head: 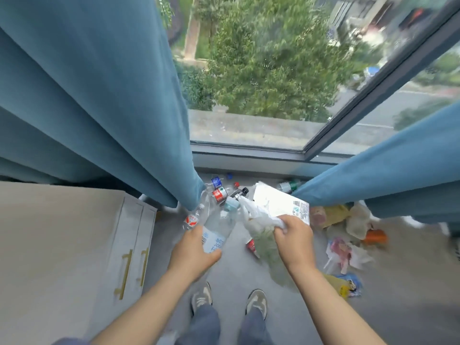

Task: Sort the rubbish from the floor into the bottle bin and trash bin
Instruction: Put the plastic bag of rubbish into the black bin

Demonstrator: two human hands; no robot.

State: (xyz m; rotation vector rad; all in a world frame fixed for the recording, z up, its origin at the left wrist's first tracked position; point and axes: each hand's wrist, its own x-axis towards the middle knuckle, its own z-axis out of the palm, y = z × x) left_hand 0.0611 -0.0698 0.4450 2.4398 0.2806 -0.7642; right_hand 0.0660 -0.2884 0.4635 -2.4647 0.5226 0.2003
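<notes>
Here, left hand (pixel 193 247) grips a clear bottle (pixel 219 229); right hand (pixel 293 236) clutches wrappers (pixel 256 215).

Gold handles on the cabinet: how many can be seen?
2. Both are on the cabinet to the person's left: one handle on the near door, the other handle just right of it. Others may be out of view.

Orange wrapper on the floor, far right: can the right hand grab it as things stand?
Probably not yet. The right hand is already shut on a white carton and crumpled plastic bag. The path to the orange wrapper looks open, but the hand would have to drop its load first.
</notes>
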